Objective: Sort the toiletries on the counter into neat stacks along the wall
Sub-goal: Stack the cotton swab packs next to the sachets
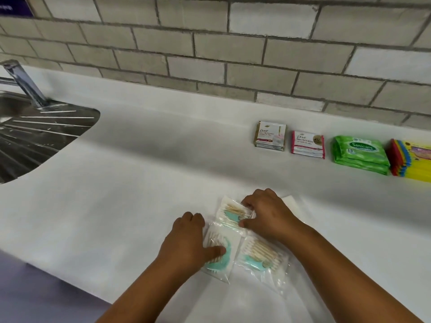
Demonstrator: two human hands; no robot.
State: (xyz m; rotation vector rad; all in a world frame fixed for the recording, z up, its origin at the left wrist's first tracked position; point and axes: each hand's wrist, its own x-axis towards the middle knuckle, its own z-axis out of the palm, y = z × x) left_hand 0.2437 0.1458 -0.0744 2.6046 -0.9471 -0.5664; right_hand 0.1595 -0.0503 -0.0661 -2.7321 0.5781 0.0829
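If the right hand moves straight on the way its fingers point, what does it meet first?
The right hand points left along the top cotton bud packet it holds; beyond that only bare counter shows, though depth is unclear.

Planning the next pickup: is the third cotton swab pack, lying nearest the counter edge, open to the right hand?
Probably yes. That cotton swab pack lies uncovered just below the right hand, which is now pinching another pack.
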